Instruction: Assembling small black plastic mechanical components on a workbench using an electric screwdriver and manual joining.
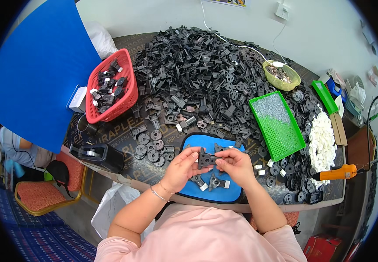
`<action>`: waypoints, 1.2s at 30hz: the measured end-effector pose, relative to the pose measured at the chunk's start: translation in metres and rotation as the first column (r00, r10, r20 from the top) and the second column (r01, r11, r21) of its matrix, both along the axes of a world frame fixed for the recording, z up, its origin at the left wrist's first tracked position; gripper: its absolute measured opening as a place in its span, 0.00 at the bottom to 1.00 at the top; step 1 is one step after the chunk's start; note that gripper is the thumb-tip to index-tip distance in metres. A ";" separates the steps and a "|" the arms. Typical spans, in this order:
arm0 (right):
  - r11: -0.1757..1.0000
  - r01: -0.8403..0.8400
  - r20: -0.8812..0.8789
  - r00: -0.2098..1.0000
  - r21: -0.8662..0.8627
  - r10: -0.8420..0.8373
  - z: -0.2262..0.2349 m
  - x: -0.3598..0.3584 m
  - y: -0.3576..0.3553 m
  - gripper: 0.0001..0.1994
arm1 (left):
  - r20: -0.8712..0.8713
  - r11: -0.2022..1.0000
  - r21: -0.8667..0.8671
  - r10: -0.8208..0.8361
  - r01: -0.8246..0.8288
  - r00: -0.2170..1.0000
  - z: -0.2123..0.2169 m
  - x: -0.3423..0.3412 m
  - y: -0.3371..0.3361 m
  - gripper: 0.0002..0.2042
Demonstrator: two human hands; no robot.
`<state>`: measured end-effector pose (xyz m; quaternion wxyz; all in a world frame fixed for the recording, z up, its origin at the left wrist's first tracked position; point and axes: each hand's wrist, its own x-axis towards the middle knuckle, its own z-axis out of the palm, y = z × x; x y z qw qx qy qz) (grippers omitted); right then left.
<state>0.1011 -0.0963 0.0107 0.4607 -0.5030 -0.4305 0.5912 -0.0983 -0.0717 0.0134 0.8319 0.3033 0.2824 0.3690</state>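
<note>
Between my two hands, above a blue mat (188,191), is a black plastic bracket (206,160) with a round hole in its middle. My left hand (183,168) pinches its left side, while the fingers of my right hand (236,166) close on its right side. Below them on the mat lie black pieces with white ends, among them a black plastic part (215,182) near the mat's centre. More black parts rest at the mat's upper edge, partly hidden by my fingers. Several black discs (153,156) lie left of the mat.
A large heap of black parts (189,65) covers the table's back. Around it stand a red basket (132,94) of assembled pieces, a green tray (280,150) of small screws, a yellow bowl (291,85), white pieces (322,139), an orange-handled tool (339,173) and a black tape dispenser (110,158).
</note>
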 end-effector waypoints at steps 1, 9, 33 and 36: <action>0.999 0.020 0.035 0.999 0.031 -0.021 -0.001 -0.001 0.000 0.10 | 0.004 1.000 -0.008 0.003 -0.003 1.000 0.001 0.001 -0.001 0.14; 0.999 -0.011 0.166 0.986 0.036 0.005 0.003 -0.004 -0.004 0.11 | -0.199 0.983 0.181 0.070 -0.033 0.978 -0.007 0.002 -0.006 0.14; 0.871 -0.384 0.934 0.298 0.307 -0.199 -0.017 -0.022 0.016 0.11 | -0.618 0.661 0.697 0.356 0.279 0.702 -0.011 -0.005 0.003 0.13; 0.881 -0.383 0.938 0.307 0.277 -0.161 -0.020 -0.019 0.019 0.11 | -0.601 0.552 0.763 0.414 0.336 0.684 -0.007 -0.001 0.007 0.13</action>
